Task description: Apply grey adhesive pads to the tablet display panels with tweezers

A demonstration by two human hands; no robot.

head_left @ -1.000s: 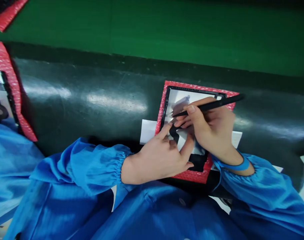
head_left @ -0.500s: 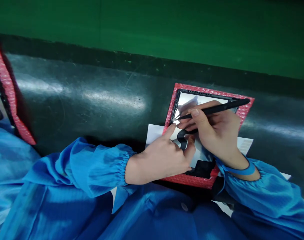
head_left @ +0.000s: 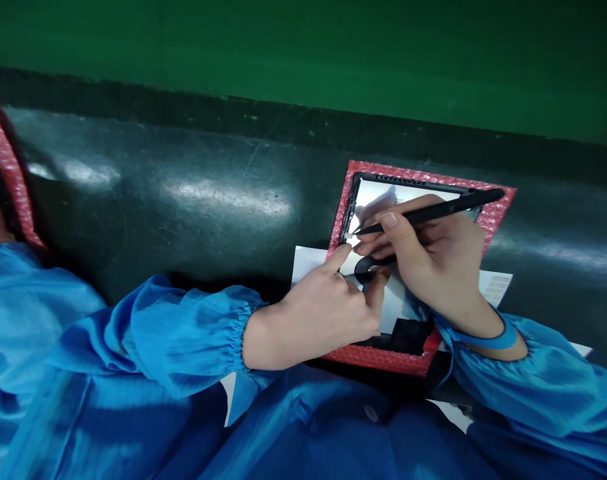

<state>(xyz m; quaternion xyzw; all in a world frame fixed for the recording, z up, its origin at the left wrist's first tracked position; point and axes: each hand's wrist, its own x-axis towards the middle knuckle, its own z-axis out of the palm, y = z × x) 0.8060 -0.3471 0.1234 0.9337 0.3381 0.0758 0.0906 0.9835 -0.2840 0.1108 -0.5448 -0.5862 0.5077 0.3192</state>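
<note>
Pinched in my right hand [head_left: 433, 257] are black tweezers [head_left: 448, 207]. Their points reach a small white tab [head_left: 349, 235] on the left edge of a flat device with a dark frame [head_left: 408, 181] and a shiny, light inner surface. My left hand [head_left: 318, 310] lies over the device's lower left side. Its index finger is stretched out to the frame just below the tweezer points, and its thumb stands apart. Between my hands a curved black strip [head_left: 364, 268] shows in part. Pink bubble wrap [head_left: 500, 207] lies under the device.
White paper [head_left: 306, 261] sticks out from under the bubble wrap on both sides. At the far left is a blue sleeve [head_left: 33, 293] of another person, beside more pink bubble wrap [head_left: 10, 163]. The dark tabletop [head_left: 208, 200] meets a green surface [head_left: 303, 53] behind.
The view has shifted slightly. At the left edge, the other person's arm has moved and part of their hand now shows. My hands and the tweezers keep nearly the same place on the device.
</note>
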